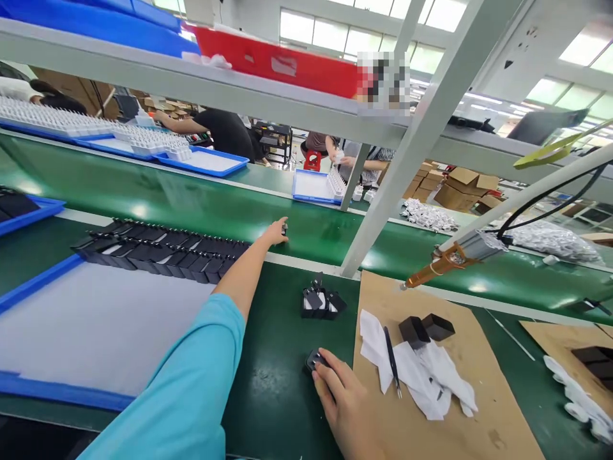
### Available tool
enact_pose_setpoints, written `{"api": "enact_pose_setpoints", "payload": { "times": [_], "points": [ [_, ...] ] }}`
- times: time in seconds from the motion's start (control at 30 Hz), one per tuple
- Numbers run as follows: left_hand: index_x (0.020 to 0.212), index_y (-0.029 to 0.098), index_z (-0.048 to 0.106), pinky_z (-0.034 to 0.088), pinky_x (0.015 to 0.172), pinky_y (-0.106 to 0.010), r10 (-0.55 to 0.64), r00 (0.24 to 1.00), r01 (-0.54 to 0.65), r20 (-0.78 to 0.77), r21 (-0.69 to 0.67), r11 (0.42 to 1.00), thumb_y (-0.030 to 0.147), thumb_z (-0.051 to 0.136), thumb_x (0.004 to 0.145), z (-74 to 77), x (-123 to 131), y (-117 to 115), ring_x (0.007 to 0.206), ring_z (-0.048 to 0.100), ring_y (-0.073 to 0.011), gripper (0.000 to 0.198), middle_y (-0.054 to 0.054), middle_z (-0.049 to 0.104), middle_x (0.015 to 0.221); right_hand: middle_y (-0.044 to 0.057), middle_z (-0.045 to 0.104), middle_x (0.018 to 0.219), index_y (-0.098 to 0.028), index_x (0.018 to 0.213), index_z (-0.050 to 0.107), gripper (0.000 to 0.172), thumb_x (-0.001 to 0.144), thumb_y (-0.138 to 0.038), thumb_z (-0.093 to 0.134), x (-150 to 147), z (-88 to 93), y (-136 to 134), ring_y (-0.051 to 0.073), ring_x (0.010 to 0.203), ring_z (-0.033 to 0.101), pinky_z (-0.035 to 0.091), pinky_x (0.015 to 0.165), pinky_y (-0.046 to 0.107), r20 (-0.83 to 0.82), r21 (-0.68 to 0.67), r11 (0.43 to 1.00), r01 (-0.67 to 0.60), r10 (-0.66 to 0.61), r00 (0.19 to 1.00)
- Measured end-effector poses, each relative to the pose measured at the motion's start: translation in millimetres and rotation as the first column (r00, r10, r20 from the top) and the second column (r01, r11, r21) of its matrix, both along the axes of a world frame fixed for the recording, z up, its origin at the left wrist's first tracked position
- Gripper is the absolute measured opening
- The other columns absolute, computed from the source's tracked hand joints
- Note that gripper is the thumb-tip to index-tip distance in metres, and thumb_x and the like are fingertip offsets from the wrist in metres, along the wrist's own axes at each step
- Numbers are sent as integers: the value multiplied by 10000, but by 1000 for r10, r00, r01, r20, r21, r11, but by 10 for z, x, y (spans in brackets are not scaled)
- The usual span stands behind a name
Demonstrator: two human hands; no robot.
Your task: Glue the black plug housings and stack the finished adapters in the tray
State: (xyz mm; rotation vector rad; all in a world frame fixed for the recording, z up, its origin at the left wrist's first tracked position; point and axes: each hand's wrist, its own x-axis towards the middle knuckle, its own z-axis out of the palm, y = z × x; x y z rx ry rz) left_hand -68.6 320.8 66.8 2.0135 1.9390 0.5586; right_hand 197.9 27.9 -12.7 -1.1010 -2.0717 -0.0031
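Observation:
My left hand (276,231) reaches out over the green conveyor belt (211,207), fingers curled around a small dark part that is mostly hidden. Near the bench front, my right hand (342,396) grips a black plug adapter (314,361) with its metal pins facing up. Just beyond it stands a small group of black adapters (320,301) on the green bench. Rows of black adapters (167,252) fill the far side of a blue-rimmed tray (67,399) beneath my left arm.
Brown cardboard (483,383) at right carries white cloths (416,367), tweezers (391,361) and two black housings (426,328). An orange-tipped tool (440,265) hangs above it. A slanted white post (387,198) rises beside the belt. People work beyond, near trays of white parts (153,137).

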Motion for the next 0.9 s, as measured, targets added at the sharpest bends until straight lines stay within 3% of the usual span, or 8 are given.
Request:
{"api": "enact_pose_setpoints", "payload": {
  "times": [0.13, 0.23, 0.4, 0.53, 0.63, 0.7, 0.8, 0.9],
  "points": [
    [1359, 123, 404, 408, 995, -384, 31, 999, -32, -10, -24, 999, 271, 790, 705, -29, -6, -12, 1149, 551, -280, 773, -184, 572, 1280, 105, 754, 1085, -213, 1025, 660, 165, 913, -150, 556, 35, 8, -17, 194, 815, 739, 633, 704, 310, -21, -21, 999, -24, 24, 999],
    [1367, 146, 380, 399, 999, -388, 3, 1000, -4, -24, -47, 999, 305, 790, 708, -9, 0, -210, 1167, 537, -305, 792, -158, 572, 1267, 118, 748, 1102, -203, 1043, 650, 197, 869, -114, 622, 54, 31, -11, 200, 824, 730, 627, 716, 329, 27, -25, 999, -32, 33, 999],
    [1310, 173, 408, 446, 915, -374, -234, 965, 220, -123, -113, 969, 342, 780, 713, -52, 60, -1000, 1050, 608, -301, 724, -101, 612, 1164, 119, 748, 1085, -220, 1054, 664, 245, 827, -130, 683, 46, 55, -11, 221, 861, 720, 624, 743, 366, 85, 7, 999, -41, 41, 996],
    [1378, 200, 370, 466, 920, -397, -323, 943, 304, -84, -185, 935, 306, 749, 732, -205, 60, -1510, 1100, 600, -319, 757, -123, 555, 1297, 106, 754, 1080, -237, 1074, 668, 271, 831, -116, 670, 32, 75, -23, 222, 867, 726, 628, 769, 380, 80, 32, 999, -35, 33, 996],
    [1452, 184, 337, 410, 1019, -512, -324, 943, 324, -72, -3, 946, 331, 752, 744, -154, 64, -1821, 1265, 487, -391, 833, -177, 432, 1434, 103, 749, 1120, -237, 1141, 651, 338, 829, -109, 673, 51, 64, -33, 226, 913, 733, 630, 803, 378, 87, 16, 999, -50, 49, 995],
    [1416, 176, 428, 342, 1078, -579, -310, 950, 310, -33, 200, 929, 374, 720, 787, -47, 120, -2103, 1337, 410, -411, 721, -170, 424, 1447, 104, 737, 1158, -238, 1188, 637, 384, 828, -110, 675, 70, 44, -47, 227, 934, 737, 630, 817, 375, 92, -4, 999, -45, 45, 995],
    [1308, 223, 562, 444, 1054, -475, -321, 939, 273, 125, 302, 914, 339, 555, 918, 8, 317, -2608, 1256, 534, -299, 408, -102, 576, 1332, 99, 723, 1193, -254, 1246, 613, 428, 844, -114, 656, 86, 24, -77, 230, 958, 739, 628, 837, 381, 73, -24, 999, -41, 42, 996],
    [1226, 234, 629, 546, 953, -345, -278, 895, 247, 348, 131, 960, 294, 452, 972, -200, 596, -2973, 1078, 666, -206, 315, -52, 687, 1213, 90, 721, 1198, -262, 1281, 589, 463, 851, -101, 646, 88, 33, -110, 226, 994, 733, 631, 854, 382, 50, -48, 992, -113, 115, 992]
  ]
}}
